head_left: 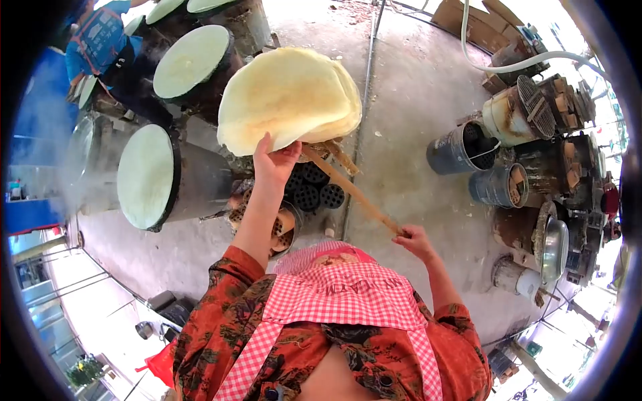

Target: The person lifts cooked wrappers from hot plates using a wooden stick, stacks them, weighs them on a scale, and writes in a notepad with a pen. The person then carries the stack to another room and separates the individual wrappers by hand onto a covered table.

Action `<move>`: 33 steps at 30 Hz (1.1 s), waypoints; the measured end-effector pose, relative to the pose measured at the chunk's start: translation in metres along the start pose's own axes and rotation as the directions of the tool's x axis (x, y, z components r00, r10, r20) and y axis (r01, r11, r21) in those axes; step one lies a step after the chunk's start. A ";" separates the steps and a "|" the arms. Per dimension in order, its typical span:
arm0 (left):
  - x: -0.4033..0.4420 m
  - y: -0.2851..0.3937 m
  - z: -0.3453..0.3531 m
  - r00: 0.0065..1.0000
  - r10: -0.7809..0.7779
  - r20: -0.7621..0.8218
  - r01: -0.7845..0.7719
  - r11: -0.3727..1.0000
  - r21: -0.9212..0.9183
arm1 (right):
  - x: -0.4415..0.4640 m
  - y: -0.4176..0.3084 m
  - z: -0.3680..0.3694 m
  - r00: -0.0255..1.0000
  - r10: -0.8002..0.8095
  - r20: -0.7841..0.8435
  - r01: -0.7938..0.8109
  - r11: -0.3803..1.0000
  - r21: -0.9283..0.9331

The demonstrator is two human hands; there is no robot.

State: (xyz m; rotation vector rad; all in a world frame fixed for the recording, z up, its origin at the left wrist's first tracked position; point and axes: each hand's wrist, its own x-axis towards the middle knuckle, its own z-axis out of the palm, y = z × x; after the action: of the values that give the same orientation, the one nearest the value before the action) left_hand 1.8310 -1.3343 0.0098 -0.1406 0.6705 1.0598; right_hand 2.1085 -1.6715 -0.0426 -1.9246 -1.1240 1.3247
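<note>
My left hand (275,160) pinches the near edge of a stack of large, thin, pale-yellow pancakes (287,97), its thumb on top. My right hand (416,242) is closed around the near end of a long wooden stick (354,190). The stick slants up and left, and its far end meets the underside of the stack by my left hand. Another short piece of wood (342,158) pokes out from below the pancakes. What bears the stack is mostly hidden.
Round griddles with pale tops (144,177) (192,61) stand on the left, with steam near them. A person in a blue shirt (100,37) is beyond. Below the stack lie black honeycomb briquettes (307,195). Buckets (461,148) and stoves line the right side.
</note>
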 end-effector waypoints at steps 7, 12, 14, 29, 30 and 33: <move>0.001 0.002 0.007 0.992 0.055 -0.117 -0.030 0.978 0.206 | 0.072 -0.065 -0.041 0.994 -0.101 0.052 0.108 0.979 -0.172; 0.009 0.006 0.024 0.981 0.143 -0.135 -0.122 0.981 0.151 | 0.127 -0.090 -0.057 0.982 -0.118 0.149 0.138 0.982 -0.132; 0.006 0.008 0.037 0.971 0.177 -0.161 -0.151 0.975 0.162 | 0.148 -0.109 -0.058 0.979 -0.100 0.179 0.125 0.984 -0.129; -0.014 0.017 0.029 0.957 0.208 -0.203 -0.146 0.948 0.284 | 0.332 -0.133 -0.075 0.981 -0.111 0.159 0.134 0.980 -0.144; -0.013 0.018 0.017 0.957 0.185 -0.224 -0.114 0.948 0.297 | 0.336 -0.130 -0.076 0.979 -0.145 0.143 0.168 0.971 -0.170; -0.002 0.021 -0.024 0.973 0.143 -0.179 -0.098 0.966 0.238 | 0.337 -0.124 -0.074 0.975 -0.210 0.072 0.221 0.948 -0.230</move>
State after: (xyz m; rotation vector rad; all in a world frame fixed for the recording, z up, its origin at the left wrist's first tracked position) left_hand 1.8021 -1.3352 -0.0036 -0.0037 0.9838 1.0862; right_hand 2.1928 -1.3164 -0.0768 -1.8756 -1.5288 1.1647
